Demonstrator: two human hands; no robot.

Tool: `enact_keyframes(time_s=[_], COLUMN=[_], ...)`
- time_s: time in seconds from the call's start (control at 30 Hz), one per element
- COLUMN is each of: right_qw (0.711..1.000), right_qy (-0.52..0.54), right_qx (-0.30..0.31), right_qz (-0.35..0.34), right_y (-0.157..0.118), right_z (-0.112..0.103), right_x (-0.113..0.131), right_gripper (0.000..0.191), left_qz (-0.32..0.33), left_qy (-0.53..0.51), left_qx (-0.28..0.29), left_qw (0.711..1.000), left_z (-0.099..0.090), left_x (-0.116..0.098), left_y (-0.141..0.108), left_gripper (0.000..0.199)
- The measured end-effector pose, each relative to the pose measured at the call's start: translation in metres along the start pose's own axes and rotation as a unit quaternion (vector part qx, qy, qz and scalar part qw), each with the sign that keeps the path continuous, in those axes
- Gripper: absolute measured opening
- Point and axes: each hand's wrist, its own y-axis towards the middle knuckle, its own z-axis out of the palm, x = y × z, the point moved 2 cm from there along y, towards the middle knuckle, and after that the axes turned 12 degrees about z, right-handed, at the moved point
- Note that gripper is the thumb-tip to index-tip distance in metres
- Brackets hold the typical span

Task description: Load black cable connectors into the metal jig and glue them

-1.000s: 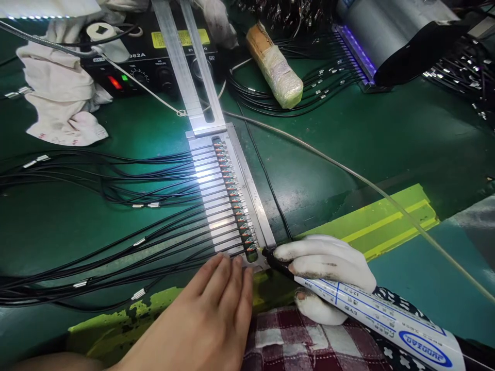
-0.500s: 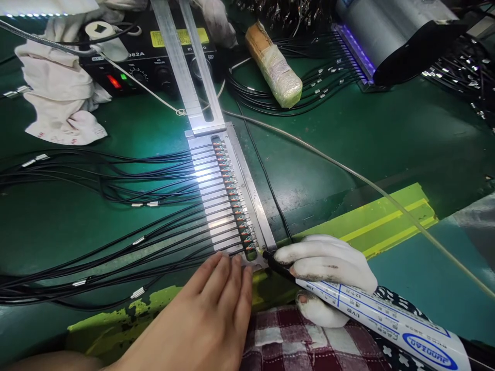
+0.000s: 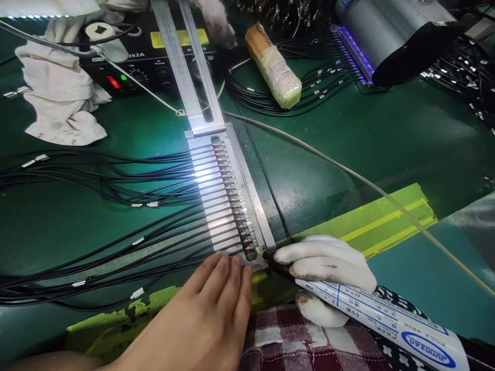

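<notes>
The broad green counter is crossed, between eight and nine o'clock, by long thin black cables. At the dial's centre, slanting from ten towards half past five, a flat silver metal plate is set. Its near end is touched by a bare left hand, at seven o'clock, with fingers laid together; the thumb is hidden, so whether anything is pinched cannot be told. At four o'clock, a long white tube with blue print is clasped by a white-gloved right hand. Its black tapered nozzle is pointed at the lower end of a row of tiny orange-and-silver wire ends. For neat work, the nozzle is best steadied, the plate braced and the wire ends left unbumped.
</notes>
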Motion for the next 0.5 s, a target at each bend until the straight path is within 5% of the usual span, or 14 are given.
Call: enact_keyframes(time_s=[0.5], right_qw=[1.0], right_qy=[-0.002], right_qx=[-0.002], right_qz=[0.001], right_y=[-0.0027], right_z=[0.0005], right_x=[-0.0008], right_gripper=[0.018], left_qz=[-0.003], left_qy=[-0.003], left_qx=[0.001], left_qw=[1.0], left_z=[0.0003], left_x=[-0.0022], left_y=[-0.0031], left_gripper=[0.038])
